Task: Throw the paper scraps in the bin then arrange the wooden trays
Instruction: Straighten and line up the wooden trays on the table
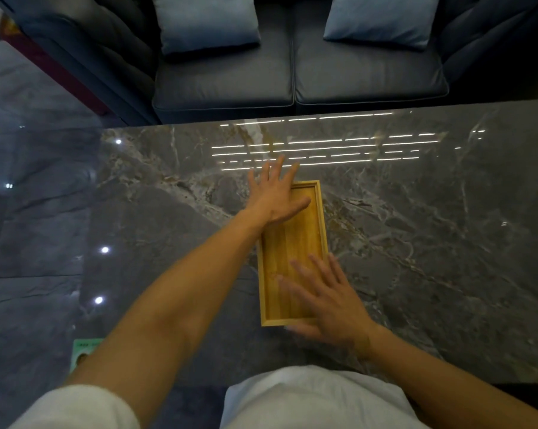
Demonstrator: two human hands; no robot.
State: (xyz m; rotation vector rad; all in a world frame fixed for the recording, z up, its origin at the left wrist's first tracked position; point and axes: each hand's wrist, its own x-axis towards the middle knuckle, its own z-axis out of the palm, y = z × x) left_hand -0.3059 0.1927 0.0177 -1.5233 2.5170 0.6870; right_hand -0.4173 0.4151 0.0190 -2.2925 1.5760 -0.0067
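Observation:
A long rectangular wooden tray (pixel 292 249) lies on the grey marble table (pixel 416 227), its long side running away from me. My left hand (pixel 277 193) hovers over the tray's far left corner, fingers spread, holding nothing. Over the tray's near right corner is my right hand (pixel 326 298), slightly blurred, its fingers spread too and nothing in it. Whether either palm touches the wood I cannot tell. Only this one tray shows; no paper scraps or bin are in view.
A dark blue sofa (pixel 292 82) with two light blue cushions (pixel 205 23) stands just beyond the table's far edge. Glossy grey floor lies to the left. A green object (pixel 85 348) peeks out beside my left forearm, below the table's near left corner.

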